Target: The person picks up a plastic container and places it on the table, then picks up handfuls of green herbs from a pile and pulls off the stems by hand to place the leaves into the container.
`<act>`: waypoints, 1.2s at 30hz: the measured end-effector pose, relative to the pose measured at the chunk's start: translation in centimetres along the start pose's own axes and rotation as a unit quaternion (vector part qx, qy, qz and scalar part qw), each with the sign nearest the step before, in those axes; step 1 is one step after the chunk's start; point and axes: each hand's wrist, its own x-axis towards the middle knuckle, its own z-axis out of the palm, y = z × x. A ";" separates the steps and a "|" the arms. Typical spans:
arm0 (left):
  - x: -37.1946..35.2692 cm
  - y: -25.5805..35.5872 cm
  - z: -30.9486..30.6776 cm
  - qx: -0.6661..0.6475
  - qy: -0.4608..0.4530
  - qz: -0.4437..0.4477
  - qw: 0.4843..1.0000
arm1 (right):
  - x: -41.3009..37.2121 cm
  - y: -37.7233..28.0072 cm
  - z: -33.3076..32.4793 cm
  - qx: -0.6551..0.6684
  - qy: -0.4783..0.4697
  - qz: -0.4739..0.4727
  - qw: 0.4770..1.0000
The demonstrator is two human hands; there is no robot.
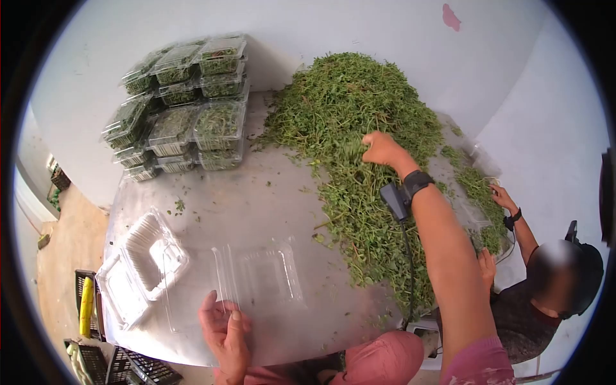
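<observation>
Loose greens, heaped high at the back of a metal table near a pale wall, with a broad spread of stems and leaves running down toward the table's near edge; right hand stretched out to the heap's near slope, fingers curled inward at the leaves; cannot tell how much, if anything, caught between the fingertips; around the right wrist, a black strap, with a small black device beside it and a dark cable trailing down; left hand low at the table's near edge, thumb and fingers nearly closed, pinching the edge of a clear container, unfolded over the tabletop to the left of the greens; farther left on the table, another opened container, whitish with glare; behind, filled containers stacked in rows, lids down, packed with green; at the right, a co-worker in a dark cap and dark top, arms reaching to a thinner strip of greens; on the floor at lower left, black crates and a yellow item.
</observation>
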 end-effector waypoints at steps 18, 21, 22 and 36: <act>-0.4 0.5 0.1 -0.001 -0.018 0.020 1.000 | -18.1 1.5 -7.2 0.034 -0.004 -0.022 0.999; -0.3 -0.3 0.0 -0.033 -0.021 0.023 0.999 | -18.2 3.6 -3.3 0.047 0.017 -0.017 0.999; -0.1 -0.5 -0.1 -0.047 -0.022 0.025 0.998 | -18.2 3.9 -2.0 0.050 -0.001 -0.029 0.998; -0.1 -0.6 -0.3 -0.040 -0.031 0.029 0.998 | -24.7 3.2 3.9 -0.050 0.025 -0.174 0.983</act>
